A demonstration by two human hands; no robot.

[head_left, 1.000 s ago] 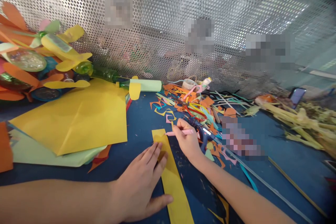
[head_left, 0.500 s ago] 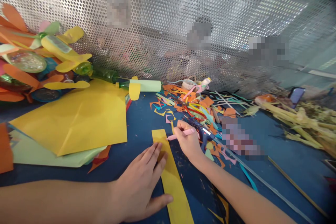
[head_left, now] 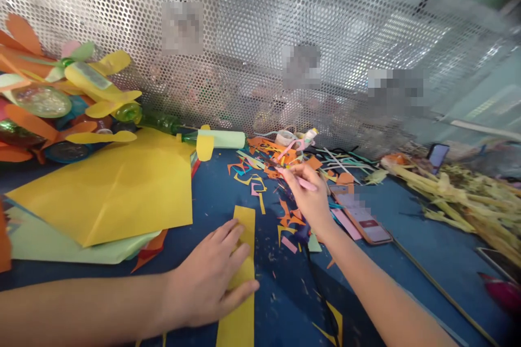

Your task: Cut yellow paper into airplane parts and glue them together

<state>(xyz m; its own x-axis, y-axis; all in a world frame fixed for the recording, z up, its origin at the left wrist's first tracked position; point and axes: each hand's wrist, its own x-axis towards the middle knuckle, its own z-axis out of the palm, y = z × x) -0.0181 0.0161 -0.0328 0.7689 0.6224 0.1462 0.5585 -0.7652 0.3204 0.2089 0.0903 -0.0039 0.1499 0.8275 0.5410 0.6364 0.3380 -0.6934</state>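
Observation:
My left hand (head_left: 215, 274) lies with its fingers spread on a long yellow paper strip (head_left: 240, 303) and rests flat against the blue tabletop. Pinched in my right hand (head_left: 311, 198) is a pink marker (head_left: 306, 183), held over a heap of coloured paper scraps (head_left: 264, 147). The marker's tip is apart from the strip. Part of the heap is hidden behind my right hand.
Large yellow sheets (head_left: 163, 184) cover pale green paper (head_left: 61, 244) at left. Bottles with paper petals (head_left: 87, 78) pile up behind them. A phone (head_left: 362, 219), a thin stick (head_left: 439, 282) and dry husks (head_left: 456, 190) lie right. A perforated metal panel (head_left: 244, 21) stands behind.
My right hand has lifted the marker off the strip and moved away over the scraps. The strip's near end has swung left under my left hand, and the phone now shows more fully.

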